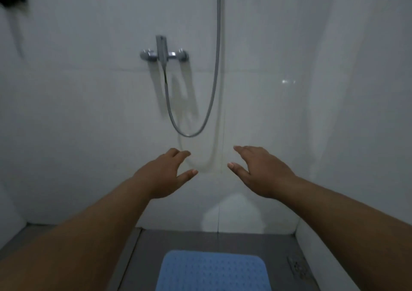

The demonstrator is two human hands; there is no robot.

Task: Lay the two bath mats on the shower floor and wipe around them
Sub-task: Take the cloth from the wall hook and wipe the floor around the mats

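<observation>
One blue bath mat (211,270) with a dotted surface lies flat on the grey shower floor (200,239), running off the bottom edge of the view. No other mat shows. My left hand (166,175) and my right hand (259,170) are stretched out in front of me at about the same height, well above the mat, palms turned toward each other with fingers relaxed. Both hold nothing. No cloth is visible.
White tiled walls close in the stall on the left, back and right. A chrome mixer tap (163,53) sits on the back wall, with a grey shower hose (209,103) looping below it. A floor drain (298,267) lies at the right of the mat.
</observation>
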